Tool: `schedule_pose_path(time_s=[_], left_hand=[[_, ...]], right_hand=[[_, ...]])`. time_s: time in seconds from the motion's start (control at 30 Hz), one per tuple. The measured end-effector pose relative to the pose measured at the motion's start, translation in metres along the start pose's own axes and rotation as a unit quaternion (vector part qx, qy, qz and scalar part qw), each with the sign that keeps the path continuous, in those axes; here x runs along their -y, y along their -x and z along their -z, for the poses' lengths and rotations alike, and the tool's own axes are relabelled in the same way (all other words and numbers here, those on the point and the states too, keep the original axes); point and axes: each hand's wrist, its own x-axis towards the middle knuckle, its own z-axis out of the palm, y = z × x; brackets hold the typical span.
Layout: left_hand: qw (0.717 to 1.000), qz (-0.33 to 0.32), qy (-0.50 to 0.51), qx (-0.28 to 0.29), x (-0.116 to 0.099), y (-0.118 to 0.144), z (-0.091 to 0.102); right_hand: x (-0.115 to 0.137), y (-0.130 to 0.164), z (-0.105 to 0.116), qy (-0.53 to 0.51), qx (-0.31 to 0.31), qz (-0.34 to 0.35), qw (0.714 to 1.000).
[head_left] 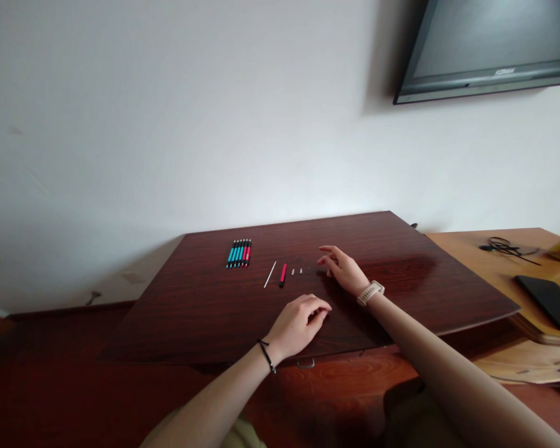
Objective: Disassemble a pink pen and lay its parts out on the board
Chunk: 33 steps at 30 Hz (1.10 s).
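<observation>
Desk (205, 311) bearing pen row (239, 253), white stick (270, 274), red barrel (282, 274), small parts (300, 271). Right hand (343, 269) lying beside parts, grip spread; left hand (298, 323) resting, grip loosely curled, pinching nothing.

Before us we see a dark reddish-brown wooden board (401, 249) lying flat, its glossy top catching a pale sheen toward its right side. At its far left part we find a tight row of teal and red pens (239, 253), side by side and touching. To the right stands a lighter tan wooden desk (471, 246), carrying a tangle of thin black cable (506, 247) near its back and a flat black rectangular device (548, 302) nearer its front. Above it, on the plain white wall (168, 124), we see the lower corner of a dark-framed flat television (490, 43), its screen grey and blank.
</observation>
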Motion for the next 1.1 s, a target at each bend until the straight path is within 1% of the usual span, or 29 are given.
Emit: schedule_pose_path(time_s=[0.07,0.13,0.23,0.33,0.4,0.47,0.57,0.6,0.63,0.73,0.8,0.9,0.97,1.1], left_hand=[[0.999,0.015,0.022,-0.022,0.003,-0.001,0.000],[0.997,0.032,0.041,-0.055,0.009,-0.004,0.001],[0.990,0.065,0.060,-0.113,0.020,-0.009,0.006],[0.982,0.084,0.074,-0.154,0.028,-0.015,0.010],[0.982,0.077,0.085,-0.153,0.029,-0.017,0.011],[0.985,0.057,0.095,-0.134,0.026,-0.018,0.011],[0.988,0.030,0.092,-0.123,0.022,-0.018,0.009],[0.988,0.030,0.084,-0.127,0.021,-0.018,0.009],[0.987,0.034,0.074,-0.135,0.021,-0.018,0.009],[0.983,0.055,0.051,-0.167,0.023,-0.017,0.010],[0.979,0.071,0.041,-0.186,0.025,-0.017,0.012],[0.976,0.088,0.031,-0.197,0.025,-0.018,0.012],[0.973,0.095,0.040,-0.205,0.025,-0.020,0.013],[0.961,0.117,0.091,-0.232,0.033,-0.024,0.014]], right_hand=[[0.004,0.005,-0.002,-0.103,0.003,-0.021,0.994],[0.010,0.010,-0.005,-0.176,0.008,-0.048,0.983],[0.021,0.020,-0.008,-0.232,0.020,-0.074,0.970],[0.033,0.030,-0.010,-0.263,0.061,-0.080,0.960],[0.040,0.035,-0.012,-0.283,0.103,-0.077,0.951],[0.045,0.039,-0.014,-0.299,0.143,-0.075,0.941],[0.049,0.041,-0.018,-0.293,0.180,-0.075,0.936],[0.049,0.041,-0.020,-0.282,0.178,-0.079,0.939],[0.048,0.041,-0.021,-0.269,0.163,-0.083,0.946],[0.046,0.040,-0.021,-0.223,0.105,-0.107,0.963],[0.046,0.040,-0.021,-0.200,0.099,-0.114,0.968],[0.046,0.040,-0.022,-0.195,0.105,-0.109,0.969],[0.046,0.041,-0.022,-0.204,0.093,-0.096,0.970],[0.050,0.041,-0.021,-0.237,0.075,-0.028,0.968]])
